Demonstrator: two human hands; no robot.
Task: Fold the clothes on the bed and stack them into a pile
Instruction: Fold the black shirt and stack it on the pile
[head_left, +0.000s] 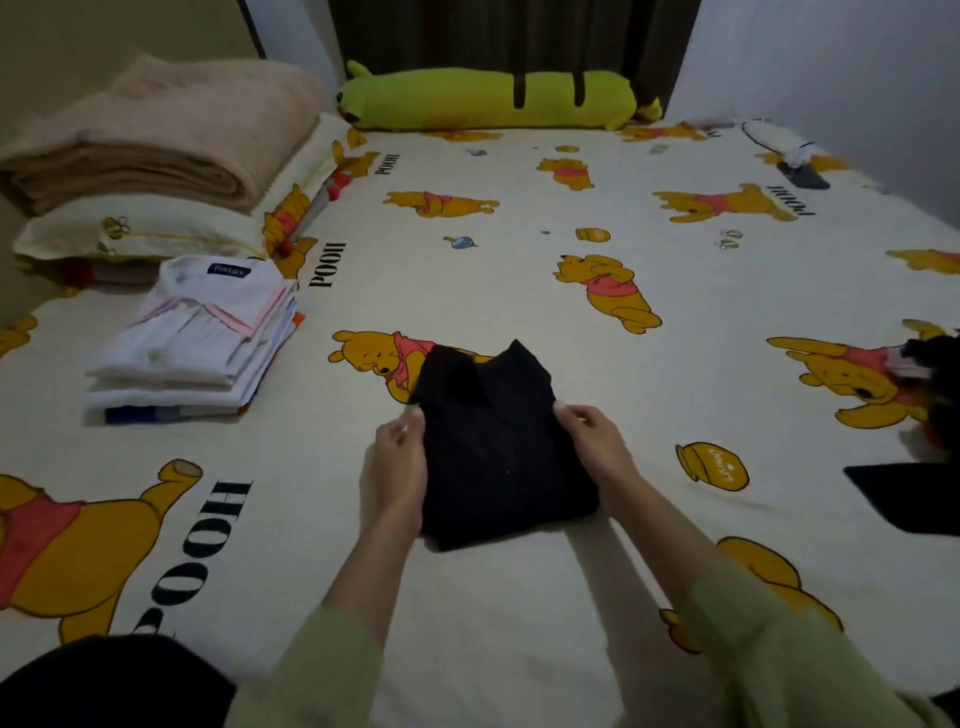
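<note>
So, folded black collared shirt (498, 447) mid-bed, pinched at both side edges by left hand (397, 462) and right hand (597, 441). Plenty of open cream cartoon-bear bedsheet (519, 234) beyond; folded white clothes pile (197, 343) well apart, left.

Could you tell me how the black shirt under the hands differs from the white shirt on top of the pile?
The black shirt lies alone on the bed sheet; the white shirt tops a stack of folded clothes. The left hand and right hand grip the black shirt's sides; nobody touches the white shirt. Both are collared and folded into rectangles.
</note>
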